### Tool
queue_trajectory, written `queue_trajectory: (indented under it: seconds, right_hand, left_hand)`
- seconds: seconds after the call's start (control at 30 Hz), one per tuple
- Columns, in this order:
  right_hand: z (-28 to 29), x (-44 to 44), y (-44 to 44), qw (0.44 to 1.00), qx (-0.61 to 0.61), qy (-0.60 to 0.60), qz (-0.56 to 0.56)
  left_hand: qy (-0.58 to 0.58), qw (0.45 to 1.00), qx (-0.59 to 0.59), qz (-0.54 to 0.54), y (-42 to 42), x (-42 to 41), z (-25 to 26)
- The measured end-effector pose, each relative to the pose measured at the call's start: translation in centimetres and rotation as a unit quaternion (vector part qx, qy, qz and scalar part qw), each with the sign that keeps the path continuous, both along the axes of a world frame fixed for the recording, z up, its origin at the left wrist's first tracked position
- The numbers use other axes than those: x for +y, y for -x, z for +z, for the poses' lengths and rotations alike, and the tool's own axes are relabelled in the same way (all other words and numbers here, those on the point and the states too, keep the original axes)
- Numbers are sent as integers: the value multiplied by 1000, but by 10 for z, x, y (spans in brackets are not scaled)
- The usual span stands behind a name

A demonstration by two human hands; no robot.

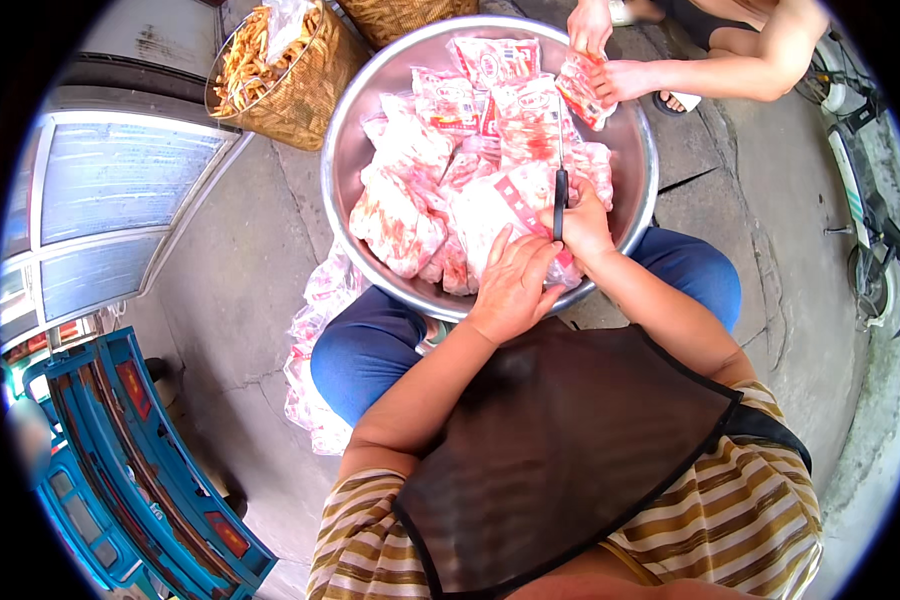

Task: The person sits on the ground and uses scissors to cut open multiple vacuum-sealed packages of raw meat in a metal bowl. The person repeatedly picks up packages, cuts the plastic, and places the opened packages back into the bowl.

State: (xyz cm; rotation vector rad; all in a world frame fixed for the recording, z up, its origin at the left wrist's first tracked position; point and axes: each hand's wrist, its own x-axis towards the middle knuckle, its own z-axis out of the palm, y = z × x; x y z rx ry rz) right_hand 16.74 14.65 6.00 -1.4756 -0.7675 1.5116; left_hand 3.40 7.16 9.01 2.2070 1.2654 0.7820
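Observation:
A wide metal basin (640, 187) stands before me between my knees, heaped with plastic bags of frozen meat (401, 221). My right hand (585, 225) is closed around the dark handle of a long, thin-bladed tool (561, 199), perhaps a knife or scissors, whose blade points away from me over the bags. Beside it, my left hand (517, 274) lies spread on a large clear bag with red print (487, 217) at the basin's near side. Smaller printed packets (495, 60) lie at the far side. What my right fingers grip under the handle is partly hidden.
Across the basin, another person's hands (607, 75) hold a printed packet at the rim. A mesh basket of chicken feet (292, 90) stands at the far left, with a second beside it. Empty-looking plastic bags (319, 375) lie by my left knee. A blue vehicle (142, 465) and a bicycle (862, 225) flank me.

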Motion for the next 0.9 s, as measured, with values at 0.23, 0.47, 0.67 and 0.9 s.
queue_trajectory:
  seconds: [0.23,0.47,0.67,0.9]
  right_hand:
    - [-21,-3,11,997,-62,16,31]
    - [-15,1,9,999,-21,35,34]
    - [-26,4,8,999,-34,2,31]
    - [-22,12,12,999,5,39,-4]
  left_hand:
    - [-12,998,59,7,2,-2,-6]
    - [11,996,84,-12,3,0,-17]
    - [-32,995,93,-28,-6,-9,-33]
    - [-69,995,69,1,-15,-14,-20]
